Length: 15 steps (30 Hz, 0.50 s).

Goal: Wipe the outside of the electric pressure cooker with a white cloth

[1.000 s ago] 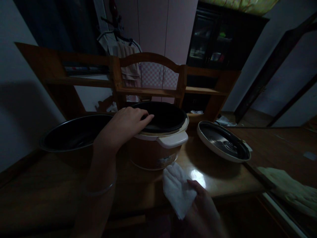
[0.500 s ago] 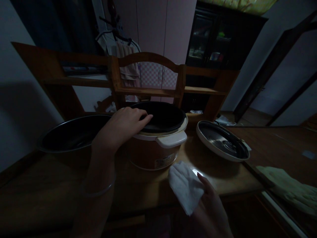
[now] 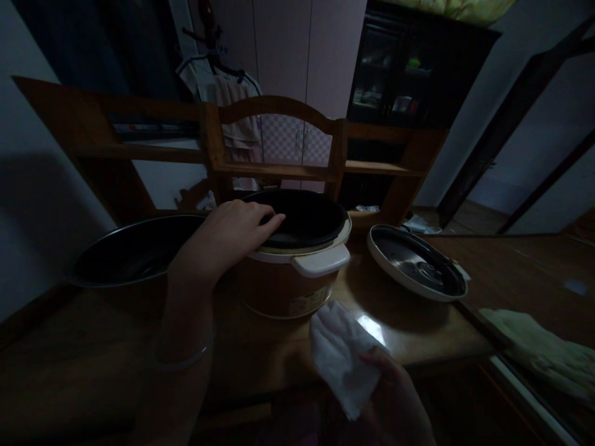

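Note:
An orange rice cooker [image 3: 290, 279] with a cream rim and handle stands open on the wooden table [image 3: 418, 334], its dark inner pot showing. My left hand [image 3: 232, 232] rests on the cooker's left rim, fingers laid flat over the edge. A thin bangle circles that wrist. My right hand [image 3: 395, 396] is low in front, closed on a folded white cloth [image 3: 341, 356] held just before the cooker's front.
A large dark metal basin [image 3: 130, 251] sits left of the cooker. A steel lid [image 3: 416, 263] lies upside down to the right. A pale green cloth [image 3: 543, 353] lies at far right. Behind stand a wooden shelf rack [image 3: 279, 142] and a dark cabinet.
My right hand with the white cloth has shifted slightly, first right and then back left toward the cooker. My left hand has stayed on the rim.

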{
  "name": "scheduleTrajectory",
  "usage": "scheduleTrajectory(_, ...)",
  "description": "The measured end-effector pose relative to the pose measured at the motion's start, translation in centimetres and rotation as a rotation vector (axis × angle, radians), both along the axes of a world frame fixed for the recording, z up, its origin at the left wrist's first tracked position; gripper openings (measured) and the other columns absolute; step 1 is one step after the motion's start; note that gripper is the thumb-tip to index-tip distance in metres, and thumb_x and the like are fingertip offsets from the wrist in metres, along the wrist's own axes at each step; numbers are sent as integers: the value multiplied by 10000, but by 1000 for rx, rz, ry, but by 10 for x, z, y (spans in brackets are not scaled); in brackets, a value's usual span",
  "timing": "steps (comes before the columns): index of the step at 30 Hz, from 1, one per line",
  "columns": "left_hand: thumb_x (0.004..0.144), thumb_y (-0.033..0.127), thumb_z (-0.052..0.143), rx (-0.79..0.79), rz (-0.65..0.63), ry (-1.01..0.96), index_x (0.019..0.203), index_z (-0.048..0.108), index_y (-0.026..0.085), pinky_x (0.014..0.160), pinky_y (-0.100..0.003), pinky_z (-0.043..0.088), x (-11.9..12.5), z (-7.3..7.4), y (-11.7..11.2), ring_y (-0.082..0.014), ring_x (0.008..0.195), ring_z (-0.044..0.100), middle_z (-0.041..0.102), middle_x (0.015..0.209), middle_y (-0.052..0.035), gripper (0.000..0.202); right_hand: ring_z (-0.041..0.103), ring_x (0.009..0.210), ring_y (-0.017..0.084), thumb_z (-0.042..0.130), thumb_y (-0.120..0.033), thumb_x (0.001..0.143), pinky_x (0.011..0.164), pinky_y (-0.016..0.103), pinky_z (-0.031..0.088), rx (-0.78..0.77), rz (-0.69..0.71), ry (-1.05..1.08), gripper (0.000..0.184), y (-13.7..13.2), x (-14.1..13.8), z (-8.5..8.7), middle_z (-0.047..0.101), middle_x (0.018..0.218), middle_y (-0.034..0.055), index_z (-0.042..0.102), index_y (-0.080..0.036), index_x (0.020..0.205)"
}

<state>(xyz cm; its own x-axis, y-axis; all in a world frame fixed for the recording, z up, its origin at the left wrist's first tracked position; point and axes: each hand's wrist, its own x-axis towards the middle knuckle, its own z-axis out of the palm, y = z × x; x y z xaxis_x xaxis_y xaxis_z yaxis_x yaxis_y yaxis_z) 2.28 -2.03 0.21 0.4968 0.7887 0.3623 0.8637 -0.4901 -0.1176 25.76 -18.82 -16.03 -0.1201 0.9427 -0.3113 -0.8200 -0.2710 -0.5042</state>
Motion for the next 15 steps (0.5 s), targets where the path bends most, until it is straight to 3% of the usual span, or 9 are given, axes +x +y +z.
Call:
scheduleTrajectory(7, 1024, 401, 390, 40, 7, -50, 1194, 728, 230, 907, -340, 465, 0, 0, -3, -246, 1042, 698, 773, 1099, -70, 415, 666, 1226, 330, 720, -274, 711, 1128, 494, 439, -59, 8, 56, 267, -3, 0, 9, 785, 1137, 122, 784, -155, 941)
scheduleTrajectory(15, 1021, 450, 390, 14, 17, -91, 1152, 741, 221, 911, -346, 471, 2, 1, -2, -247, 1006, 707, 779, 1072, -66, 439, 635, 1270, 337, 691, -419, 791, 1133, 520, 426, -52, 105, 95, 352, -2, 5, 9, 782, 1128, 149, 776, -143, 991)
